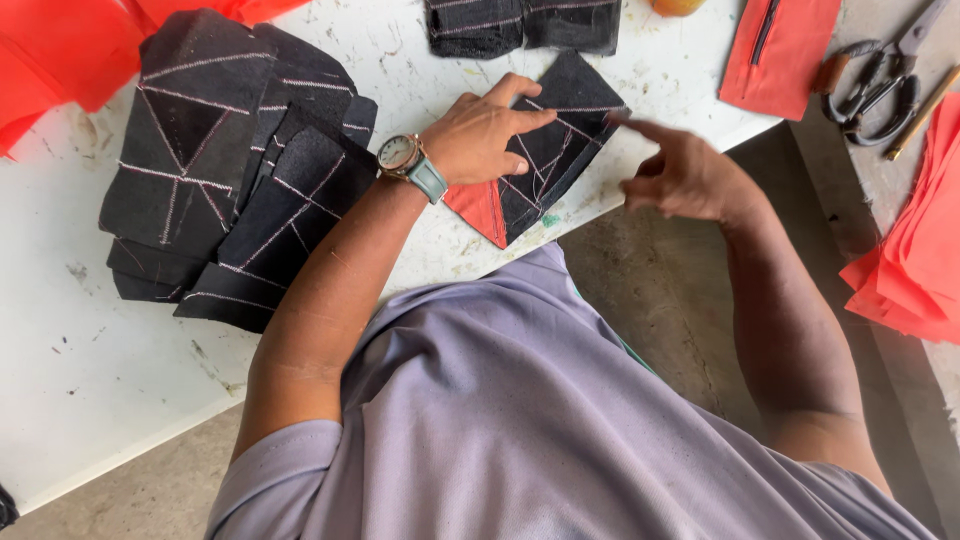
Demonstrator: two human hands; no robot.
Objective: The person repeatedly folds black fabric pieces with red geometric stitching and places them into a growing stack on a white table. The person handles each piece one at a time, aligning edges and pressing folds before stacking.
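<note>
My left hand (485, 132), with a wristwatch (410, 160) on its wrist, lies flat with fingers spread on a black quilted fabric piece (560, 140) that rests on the white table (60, 350). A red fabric layer (480, 205) shows under the black piece at its near corner. My right hand (680, 175) hovers at the table's edge, its index finger pointing at the right corner of the black piece and holding nothing.
A stack of black stitched pieces (230, 160) lies left of my arm. More black pieces (520, 25) sit at the far edge. Red fabric (60, 50) lies far left, a red zip pouch (775, 50) and scissors (880, 75) far right, red sheets (915, 250) at right.
</note>
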